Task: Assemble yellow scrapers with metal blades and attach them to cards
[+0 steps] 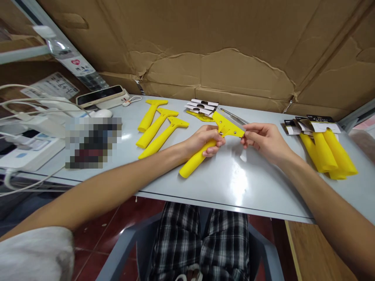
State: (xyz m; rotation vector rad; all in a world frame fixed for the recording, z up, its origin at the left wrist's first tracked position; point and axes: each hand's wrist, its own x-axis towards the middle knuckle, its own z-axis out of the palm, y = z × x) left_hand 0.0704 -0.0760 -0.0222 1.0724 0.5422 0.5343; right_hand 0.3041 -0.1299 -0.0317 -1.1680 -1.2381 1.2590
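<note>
A yellow scraper (195, 159) with a metal strip along its wide head is held over the table. My left hand (205, 142) wraps round its handle just below the head. With thumb and fingers, my right hand (263, 140) pinches the right end of the head. Just behind the head lies a slim metal tool (233, 116), partly hidden. Folded black-and-white cards (202, 105) lie beyond my left hand, with flat yellow pieces (199, 116) under them. Several yellow scraper handles (159, 138) rest side by side to the left.
Yellow scrapers with packaging cards (326, 152) are piled at the right. On the left stand a phone (101, 95), white cables and a power strip (32, 152), plus a blurred-out item (93, 144). A water bottle (73, 60) leans there. Cardboard (205, 47) walls the back.
</note>
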